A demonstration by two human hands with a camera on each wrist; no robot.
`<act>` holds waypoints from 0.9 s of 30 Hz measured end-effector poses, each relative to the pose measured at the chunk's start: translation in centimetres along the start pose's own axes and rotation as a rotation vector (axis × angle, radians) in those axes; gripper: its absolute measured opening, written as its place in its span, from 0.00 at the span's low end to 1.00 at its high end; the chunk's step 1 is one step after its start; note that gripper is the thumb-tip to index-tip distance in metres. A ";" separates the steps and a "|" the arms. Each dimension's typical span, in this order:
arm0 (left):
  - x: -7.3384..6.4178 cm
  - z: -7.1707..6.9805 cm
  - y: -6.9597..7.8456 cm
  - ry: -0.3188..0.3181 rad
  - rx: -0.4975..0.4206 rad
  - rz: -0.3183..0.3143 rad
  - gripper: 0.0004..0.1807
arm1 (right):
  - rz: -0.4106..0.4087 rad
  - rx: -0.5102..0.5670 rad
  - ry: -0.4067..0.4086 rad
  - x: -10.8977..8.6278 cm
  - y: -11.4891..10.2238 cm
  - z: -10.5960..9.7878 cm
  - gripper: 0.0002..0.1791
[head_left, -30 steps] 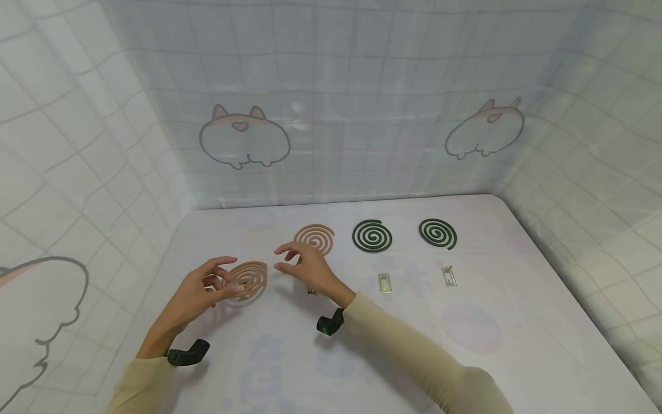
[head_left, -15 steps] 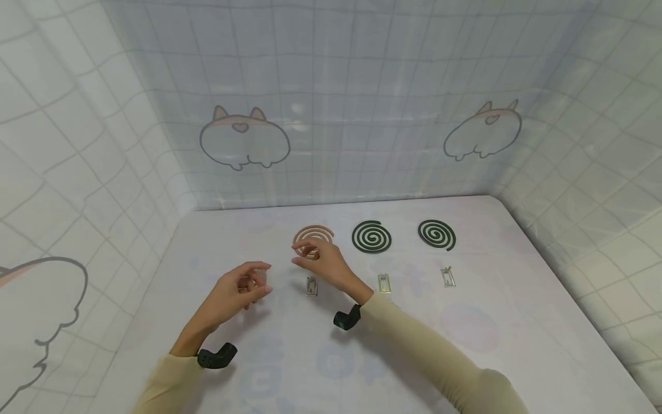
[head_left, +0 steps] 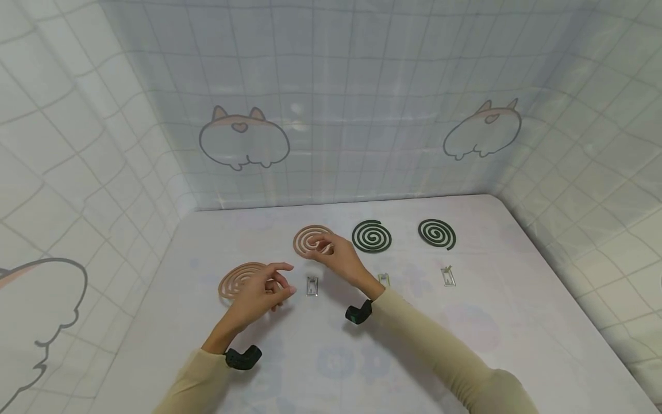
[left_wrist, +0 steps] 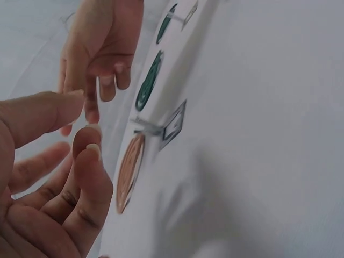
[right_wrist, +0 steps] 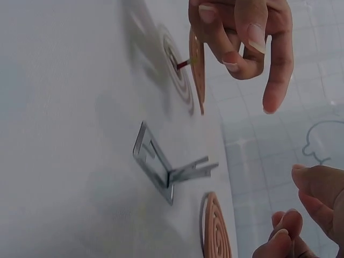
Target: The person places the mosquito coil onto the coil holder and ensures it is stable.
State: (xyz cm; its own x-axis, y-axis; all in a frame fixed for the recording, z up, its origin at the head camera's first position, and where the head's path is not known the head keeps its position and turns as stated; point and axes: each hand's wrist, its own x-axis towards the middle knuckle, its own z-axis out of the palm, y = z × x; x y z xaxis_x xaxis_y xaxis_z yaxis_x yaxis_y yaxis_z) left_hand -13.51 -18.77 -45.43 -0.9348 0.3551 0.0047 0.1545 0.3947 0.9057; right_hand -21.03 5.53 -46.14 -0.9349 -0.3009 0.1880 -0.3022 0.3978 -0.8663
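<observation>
My left hand [head_left: 256, 296] hovers with loosely bent, empty fingers, overlapping a tan mosquito coil [head_left: 227, 284] in the head view. The right wrist view shows that coil [right_wrist: 198, 80] raised off the table on a small upright, its shadow beneath. My right hand [head_left: 343, 261] reaches over a second tan mosquito coil [head_left: 296, 240], which lies flat; its fingertips overlap the coil, thumb and fingers apart with nothing between them. Between the hands stands a small metal coil stand [right_wrist: 191, 173], a rectangular frame with a bent-up forked prong.
Two dark green mosquito coils [head_left: 372, 236] lie along the back right of the white table [head_left: 414, 368]. Below them are two more small metal stands [head_left: 448, 277], one partly hidden by the right wrist. Cloth walls [head_left: 331, 144] rise behind and beside the table.
My left hand has moved right, away from the left tan coil, which stays behind on its stand. My right hand has moved right to the second tan coil, uncovering the metal stand below it.
</observation>
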 end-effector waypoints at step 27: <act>1.9 3.8 -1.3 0.043 0.027 -0.059 0.28 | 0.097 -0.065 0.075 1.0 3.5 -0.6 0.17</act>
State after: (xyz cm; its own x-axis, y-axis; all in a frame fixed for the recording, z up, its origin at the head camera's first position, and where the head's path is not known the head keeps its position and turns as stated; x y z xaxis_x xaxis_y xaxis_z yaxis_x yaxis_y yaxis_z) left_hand -14.33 -15.42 -48.21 -0.9554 0.2939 -0.0292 0.1072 0.4369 0.8931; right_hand -23.17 7.19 -48.71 -0.9709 -0.1937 0.1410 -0.2189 0.4784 -0.8504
